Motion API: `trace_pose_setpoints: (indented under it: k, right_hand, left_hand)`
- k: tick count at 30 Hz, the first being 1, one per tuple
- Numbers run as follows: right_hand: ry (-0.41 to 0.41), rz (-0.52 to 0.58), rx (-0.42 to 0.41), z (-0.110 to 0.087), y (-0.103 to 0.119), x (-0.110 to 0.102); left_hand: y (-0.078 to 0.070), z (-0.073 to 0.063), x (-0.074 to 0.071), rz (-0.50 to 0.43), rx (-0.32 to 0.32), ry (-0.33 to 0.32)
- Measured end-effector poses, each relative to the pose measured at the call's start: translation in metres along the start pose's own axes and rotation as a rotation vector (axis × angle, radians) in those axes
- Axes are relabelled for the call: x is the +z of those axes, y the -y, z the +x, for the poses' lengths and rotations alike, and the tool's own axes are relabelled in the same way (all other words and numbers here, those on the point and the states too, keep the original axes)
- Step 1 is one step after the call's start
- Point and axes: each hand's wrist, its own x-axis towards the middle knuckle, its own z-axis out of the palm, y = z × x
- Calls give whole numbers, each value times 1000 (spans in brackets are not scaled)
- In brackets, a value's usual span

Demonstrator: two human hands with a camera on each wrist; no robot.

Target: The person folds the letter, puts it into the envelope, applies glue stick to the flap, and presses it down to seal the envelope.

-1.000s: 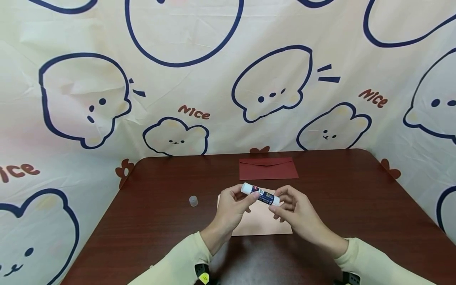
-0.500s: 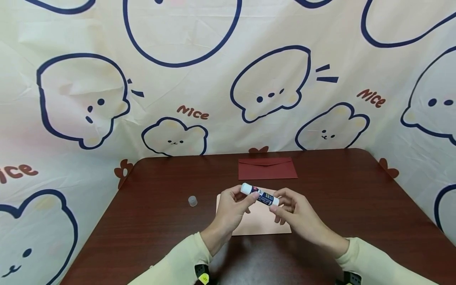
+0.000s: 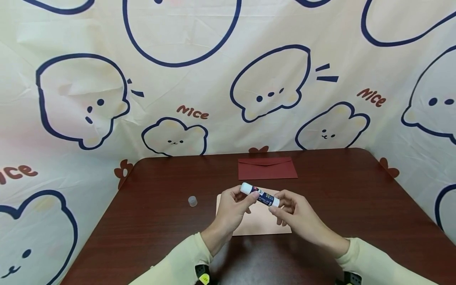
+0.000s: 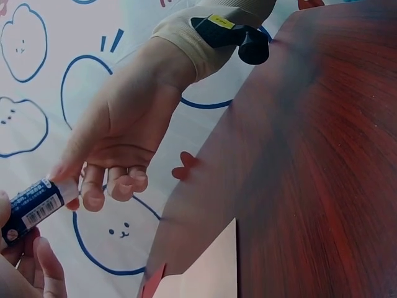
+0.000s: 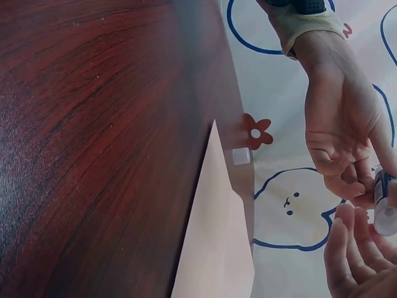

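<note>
Left hand (image 3: 227,211), head view: clamped on the glue stick (image 3: 264,197), which slants above the pale sheet (image 3: 260,222).
Right hand (image 3: 301,215), head view: thumb and forefinger pinching its lower white end.
Left wrist view: right hand's remaining fingers loosely bent.
Right wrist view: left palm visible.

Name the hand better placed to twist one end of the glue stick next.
Likely the right hand: its thumb and fingertip are at one white end of the glue stick, while the left hand grips the labelled barrel and could steady it.
</note>
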Motion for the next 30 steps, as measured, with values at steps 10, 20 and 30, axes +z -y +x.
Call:
trace_pose_setpoints:
  k: [10,20,30]
  right_hand:
    - [87,53,-90,1,-4,0]
    - [151,271,55,4,-5,2]
    - [182,494,240,5,-2,3]
  left_hand:
    - [1,-1,1,-4,-13,-2]
    - [2,-3,1,-14,5,24]
    - [6,-4,3,-28,10,78]
